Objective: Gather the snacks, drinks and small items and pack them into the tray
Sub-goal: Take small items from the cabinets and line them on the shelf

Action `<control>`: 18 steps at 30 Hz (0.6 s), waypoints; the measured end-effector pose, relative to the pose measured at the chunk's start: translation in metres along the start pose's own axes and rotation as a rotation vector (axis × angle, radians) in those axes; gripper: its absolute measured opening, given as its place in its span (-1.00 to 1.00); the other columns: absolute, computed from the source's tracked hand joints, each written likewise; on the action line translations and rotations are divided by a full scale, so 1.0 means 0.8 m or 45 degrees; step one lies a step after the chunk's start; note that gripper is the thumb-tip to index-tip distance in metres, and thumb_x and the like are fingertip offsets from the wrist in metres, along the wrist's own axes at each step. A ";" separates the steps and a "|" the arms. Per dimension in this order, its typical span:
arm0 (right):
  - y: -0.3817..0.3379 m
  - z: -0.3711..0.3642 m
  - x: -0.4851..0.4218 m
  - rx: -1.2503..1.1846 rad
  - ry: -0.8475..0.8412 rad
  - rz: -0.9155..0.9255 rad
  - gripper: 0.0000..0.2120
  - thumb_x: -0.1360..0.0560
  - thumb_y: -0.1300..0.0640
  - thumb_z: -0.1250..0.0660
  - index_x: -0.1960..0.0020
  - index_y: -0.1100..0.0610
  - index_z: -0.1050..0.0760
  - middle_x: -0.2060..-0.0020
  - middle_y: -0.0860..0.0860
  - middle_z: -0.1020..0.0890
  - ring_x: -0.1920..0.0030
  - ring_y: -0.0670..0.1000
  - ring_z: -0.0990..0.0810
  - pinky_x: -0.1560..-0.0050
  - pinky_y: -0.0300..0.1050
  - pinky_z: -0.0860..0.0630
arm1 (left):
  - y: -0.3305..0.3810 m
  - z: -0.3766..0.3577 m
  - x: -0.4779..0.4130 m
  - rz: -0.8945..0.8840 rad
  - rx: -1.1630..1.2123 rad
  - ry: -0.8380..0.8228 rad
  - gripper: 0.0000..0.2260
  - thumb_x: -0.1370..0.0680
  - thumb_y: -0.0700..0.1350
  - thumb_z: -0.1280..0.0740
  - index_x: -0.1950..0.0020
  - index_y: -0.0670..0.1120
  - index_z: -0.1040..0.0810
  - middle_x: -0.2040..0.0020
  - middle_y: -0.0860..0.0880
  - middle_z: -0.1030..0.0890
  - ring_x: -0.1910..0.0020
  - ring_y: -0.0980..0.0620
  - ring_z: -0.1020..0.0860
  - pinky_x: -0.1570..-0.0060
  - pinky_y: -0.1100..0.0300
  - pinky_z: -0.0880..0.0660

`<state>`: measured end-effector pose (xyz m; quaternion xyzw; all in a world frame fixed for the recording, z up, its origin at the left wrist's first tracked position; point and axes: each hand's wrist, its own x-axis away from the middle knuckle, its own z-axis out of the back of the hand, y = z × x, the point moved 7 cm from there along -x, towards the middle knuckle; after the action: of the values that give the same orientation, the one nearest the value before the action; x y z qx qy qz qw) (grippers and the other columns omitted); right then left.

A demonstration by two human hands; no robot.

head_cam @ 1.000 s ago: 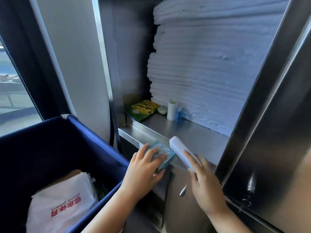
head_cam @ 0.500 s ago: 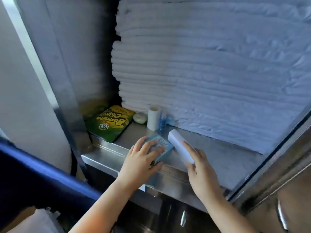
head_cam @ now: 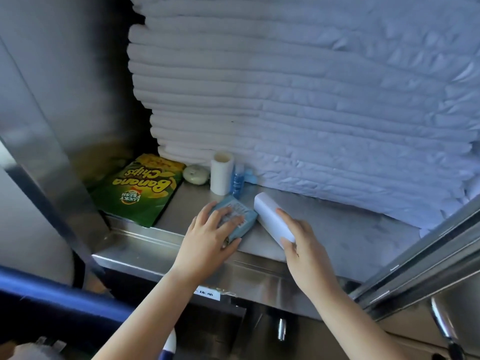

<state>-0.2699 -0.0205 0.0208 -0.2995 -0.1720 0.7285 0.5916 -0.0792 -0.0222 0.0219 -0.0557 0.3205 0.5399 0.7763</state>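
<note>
Single head-worn view, wide-angle, looking forward and down onto the steel shelf [head_cam: 337, 229] from just in front of its front edge. Close range: both forearms enter from the bottom edge and reach onto the shelf. The linen stack [head_cam: 285, 87] behind the shelf fills the upper frame. The blue cart rim [head_cam: 52, 294] sits left of and below the shelf. Straight lines bow at the edges. No second view to overlap.

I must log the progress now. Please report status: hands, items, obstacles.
Left hand on blue packet, on the shelf. Right hand grips white box. Chips bag untouched. Nothing blocking.
</note>
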 end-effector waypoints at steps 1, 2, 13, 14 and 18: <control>0.001 -0.001 -0.002 0.001 -0.008 -0.013 -0.44 -0.56 0.23 -0.20 -0.43 -0.23 -0.20 -0.18 -0.08 -0.43 0.15 0.06 -0.55 0.08 -0.01 -0.49 | -0.003 -0.001 0.001 0.010 0.003 -0.003 -0.63 -0.38 -0.04 -0.51 -0.17 -0.02 -0.62 -0.18 -0.10 -0.57 -0.27 -0.26 -0.44 -0.09 -0.15 -0.51; 0.003 -0.001 -0.004 -0.007 -0.011 -0.029 -0.44 -0.56 0.22 -0.21 -0.43 -0.25 -0.21 -0.17 -0.09 -0.43 0.17 0.04 -0.54 0.08 -0.02 -0.49 | -0.005 -0.002 0.001 0.018 0.008 -0.007 -0.63 -0.39 -0.04 -0.50 -0.18 -0.02 -0.61 -0.19 -0.10 -0.56 -0.28 -0.25 -0.43 -0.11 -0.14 -0.50; 0.028 0.026 0.008 -0.192 0.035 -0.118 -0.29 -0.46 0.06 -0.38 -0.44 -0.29 -0.08 -0.09 -0.44 -0.40 -0.05 -0.38 -0.44 0.08 -0.52 -0.35 | -0.008 0.002 -0.003 -0.060 -0.157 -0.027 -0.47 -0.32 0.07 -0.53 -0.23 -0.08 -0.56 -0.20 -0.10 -0.55 -0.35 -0.19 -0.40 -0.29 -0.30 -0.21; 0.033 0.028 0.015 -0.187 0.038 -0.129 -0.27 -0.44 0.03 -0.40 -0.44 -0.29 -0.07 -0.12 -0.39 -0.41 -0.07 -0.34 -0.45 0.07 -0.46 -0.37 | -0.005 0.002 -0.005 -0.072 -0.161 -0.018 -0.46 -0.32 0.08 -0.52 -0.25 -0.08 -0.55 -0.22 -0.10 -0.54 -0.35 -0.18 -0.39 -0.30 -0.30 -0.20; 0.043 0.021 0.037 -0.125 -0.002 -0.163 -0.22 -0.39 -0.01 -0.46 -0.44 -0.28 -0.07 -0.16 -0.33 -0.40 -0.08 -0.24 -0.45 -0.01 -0.28 -0.37 | 0.020 -0.001 -0.013 -0.164 -0.099 -0.005 -0.43 -0.36 0.05 -0.50 -0.32 -0.07 -0.49 -0.27 -0.10 -0.51 -0.39 -0.15 -0.36 -0.36 -0.21 -0.15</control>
<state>-0.3101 0.0013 0.0061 -0.3159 -0.2269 0.6802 0.6213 -0.0959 -0.0244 0.0311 -0.1051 0.2936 0.5010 0.8073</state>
